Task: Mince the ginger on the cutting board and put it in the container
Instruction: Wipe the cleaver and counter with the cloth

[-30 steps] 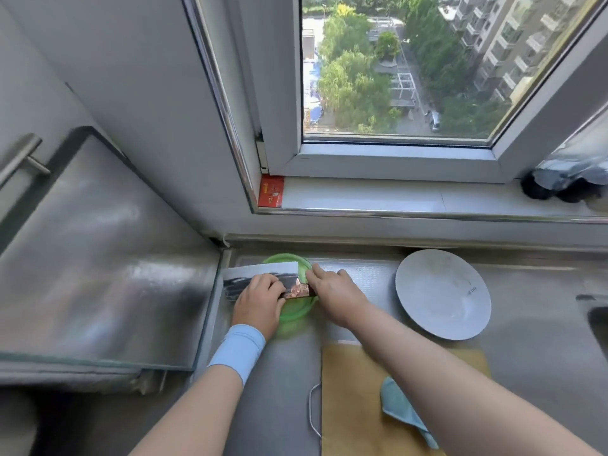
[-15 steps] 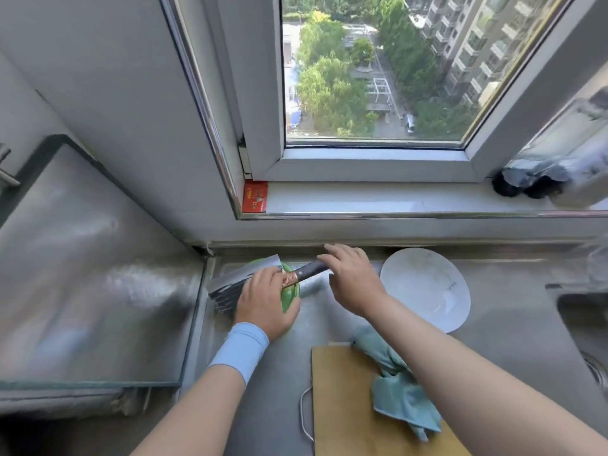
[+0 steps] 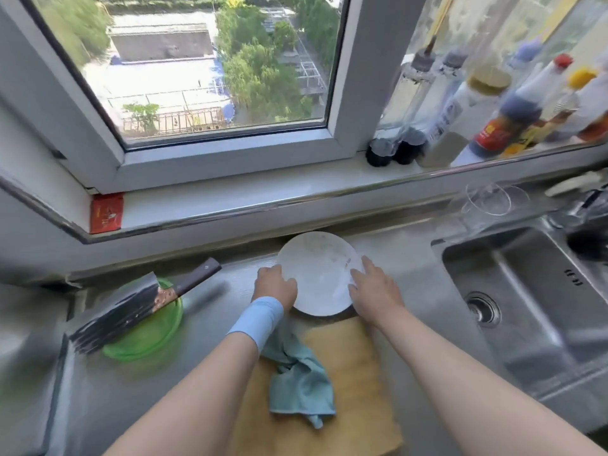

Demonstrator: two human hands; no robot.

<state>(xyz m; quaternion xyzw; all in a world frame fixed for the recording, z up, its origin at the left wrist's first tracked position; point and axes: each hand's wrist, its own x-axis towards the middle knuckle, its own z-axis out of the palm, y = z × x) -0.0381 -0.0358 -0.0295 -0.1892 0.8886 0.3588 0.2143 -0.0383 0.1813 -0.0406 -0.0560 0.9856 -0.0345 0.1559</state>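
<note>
The left hand [image 3: 275, 284] and right hand [image 3: 373, 291] clasped opposite rims of the white plate [image 3: 320, 274], likely stiff, slick and breakable, best lifted there.

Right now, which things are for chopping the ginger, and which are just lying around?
For the job: cleaver, lying across the green container; cutting board.

Just lying about: blue cloth on that board; sauce bottles on the sill; red box; sink; white plate, though the left hand and right hand hold it.
</note>
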